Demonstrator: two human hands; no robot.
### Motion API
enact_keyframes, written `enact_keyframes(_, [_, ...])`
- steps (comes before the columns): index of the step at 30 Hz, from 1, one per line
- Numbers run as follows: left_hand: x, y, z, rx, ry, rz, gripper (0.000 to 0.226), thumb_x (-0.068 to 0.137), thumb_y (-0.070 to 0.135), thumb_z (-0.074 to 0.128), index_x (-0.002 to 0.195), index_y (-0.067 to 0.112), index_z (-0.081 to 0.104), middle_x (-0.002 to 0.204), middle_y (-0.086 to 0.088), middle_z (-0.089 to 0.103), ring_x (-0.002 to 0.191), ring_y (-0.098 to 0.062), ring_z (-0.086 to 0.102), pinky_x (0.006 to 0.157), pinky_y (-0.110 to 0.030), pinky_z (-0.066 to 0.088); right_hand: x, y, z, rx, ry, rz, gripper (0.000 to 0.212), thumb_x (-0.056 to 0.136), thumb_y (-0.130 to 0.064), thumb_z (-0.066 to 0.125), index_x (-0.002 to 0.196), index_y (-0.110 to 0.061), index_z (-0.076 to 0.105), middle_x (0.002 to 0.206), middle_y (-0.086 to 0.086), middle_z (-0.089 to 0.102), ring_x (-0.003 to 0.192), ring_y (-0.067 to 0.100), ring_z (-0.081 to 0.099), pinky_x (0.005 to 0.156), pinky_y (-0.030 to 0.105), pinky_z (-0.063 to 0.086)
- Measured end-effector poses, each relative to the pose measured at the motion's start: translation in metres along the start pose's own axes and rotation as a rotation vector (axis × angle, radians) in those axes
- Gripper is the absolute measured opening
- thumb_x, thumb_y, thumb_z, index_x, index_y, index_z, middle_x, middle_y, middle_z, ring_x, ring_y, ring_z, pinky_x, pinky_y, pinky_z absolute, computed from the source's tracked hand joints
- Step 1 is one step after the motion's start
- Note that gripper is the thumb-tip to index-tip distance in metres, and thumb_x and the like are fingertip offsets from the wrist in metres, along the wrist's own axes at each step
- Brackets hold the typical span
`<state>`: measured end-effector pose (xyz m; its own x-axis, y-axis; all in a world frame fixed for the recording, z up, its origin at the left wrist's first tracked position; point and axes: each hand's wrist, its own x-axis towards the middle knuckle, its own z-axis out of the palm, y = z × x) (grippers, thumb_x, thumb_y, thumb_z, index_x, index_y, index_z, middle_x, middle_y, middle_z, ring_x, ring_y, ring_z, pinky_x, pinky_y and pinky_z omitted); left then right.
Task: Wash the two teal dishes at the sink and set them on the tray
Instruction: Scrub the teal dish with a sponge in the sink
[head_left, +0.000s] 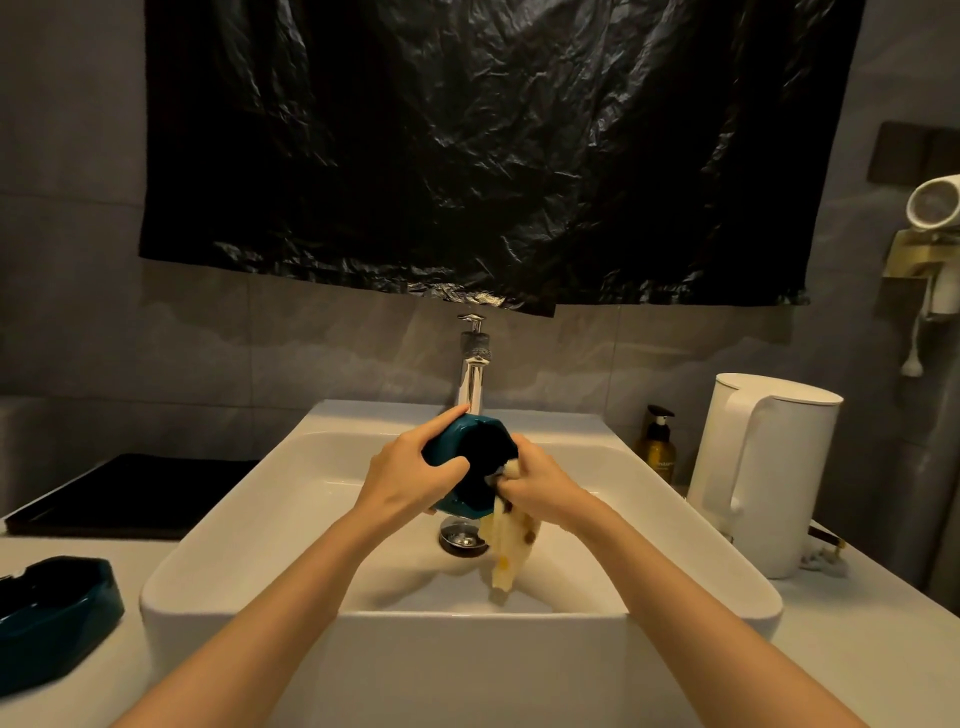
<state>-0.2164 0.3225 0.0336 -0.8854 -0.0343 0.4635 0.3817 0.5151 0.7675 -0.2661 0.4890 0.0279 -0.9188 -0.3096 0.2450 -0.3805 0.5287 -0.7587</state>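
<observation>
Left hand (410, 478) grips teal dish (452, 452); right hand (540, 488) touches its inside.

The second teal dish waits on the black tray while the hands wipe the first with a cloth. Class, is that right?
No. In the head view the second teal dish lies on the counter, not on the black tray; the rest holds.
</observation>
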Motion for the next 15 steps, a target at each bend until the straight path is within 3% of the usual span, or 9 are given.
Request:
enact_keyframes(3, [-0.0025,0.0021,0.0017,0.029,-0.038,0.005,0.061,0.074,0.033,0.059,0.13,0.051,0.045,0.111,0.009,0.058,0.096,-0.018,0.058,0.07,-0.032,0.06,0.0028,0.0056,0.0,-0.146,0.111,-0.047,0.037,0.086,-0.007,0.063,0.122,-0.016,0.056,0.11,0.002,0.064,0.101,0.02,0.061,0.078,0.033,0.056])
enact_keyframes(6, [-0.0022,0.0065,0.0046,-0.001,-0.045,-0.004,0.065,0.067,0.037,0.054,0.129,0.054,0.044,0.113,0.007,0.059,0.098,-0.019,0.057,0.066,-0.03,0.06,0.0027,0.0059,-0.0033,-0.316,0.227,-0.072,0.024,0.093,-0.01,0.051,0.114,-0.014,0.061,0.103,0.006,0.066,0.091,0.025,0.063,0.075,0.038,0.056])
enact_keyframes(8, [-0.0006,0.0053,0.0039,-0.004,-0.032,-0.008,0.064,0.07,0.035,0.056,0.131,0.051,0.044,0.114,0.006,0.059,0.098,-0.02,0.057,0.061,-0.028,0.06,0.0019,0.0051,-0.004,-0.339,0.183,-0.097,0.029,0.095,-0.008,0.046,0.121,-0.014,0.056,0.109,0.007,0.064,0.094,0.023,0.059,0.076,0.031,0.05])
enact_keyframes(10, [-0.0005,0.0028,0.0009,0.046,-0.028,-0.004,0.06,0.079,0.029,0.06,0.134,0.048,0.044,0.114,0.007,0.058,0.097,-0.02,0.057,0.059,-0.027,0.06,0.0011,0.0046,-0.0023,-0.196,0.02,-0.085,0.039,0.095,-0.003,0.045,0.131,-0.016,0.048,0.117,0.007,0.06,0.104,0.024,0.057,0.084,0.032,0.05])
enact_keyframes(12, [-0.0006,0.0002,-0.0014,0.075,-0.026,-0.011,0.059,0.083,0.023,0.058,0.135,0.047,0.044,0.113,0.007,0.056,0.097,-0.021,0.056,0.059,-0.028,0.06,0.0008,0.0053,0.0003,-0.077,-0.065,-0.062,0.041,0.092,-0.001,0.05,0.13,-0.017,0.047,0.114,0.005,0.06,0.103,0.023,0.058,0.084,0.034,0.053])
enact_keyframes(15, [-0.0005,0.0005,0.0,0.04,-0.047,-0.029,0.058,0.083,0.023,0.057,0.134,0.047,0.044,0.116,0.005,0.055,0.098,-0.024,0.056,0.056,-0.03,0.06,0.0015,0.0022,-0.0004,-0.248,0.09,-0.078,0.029,0.093,-0.008,0.053,0.121,-0.014,0.057,0.106,0.006,0.065,0.092,0.023,0.061,0.074,0.032,0.054])
